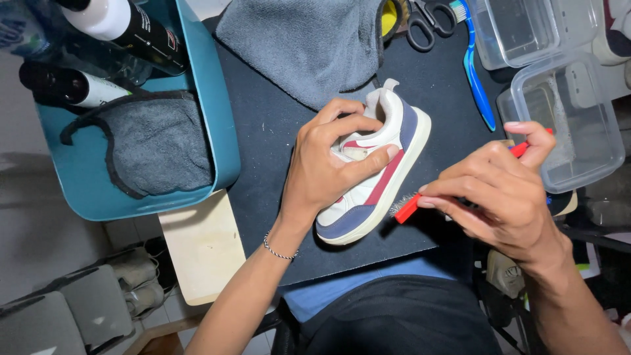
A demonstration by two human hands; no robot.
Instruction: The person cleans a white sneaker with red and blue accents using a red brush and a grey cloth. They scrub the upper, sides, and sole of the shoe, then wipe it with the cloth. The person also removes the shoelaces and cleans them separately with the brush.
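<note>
Fingers of the left hand (328, 167) curl over the top of a small white, navy and red sneaker (378, 174), pinning it to the black mat (263, 131) on the desk. Right hand (503, 197), wrist bent inward, pinches a red brush (409, 208) against the sole's edge.

Shoe (384, 174) on mat (263, 131), tub (217, 125) left of it. Containers (565, 125) right, towel (309, 39) and scissors (427, 23) behind.
</note>
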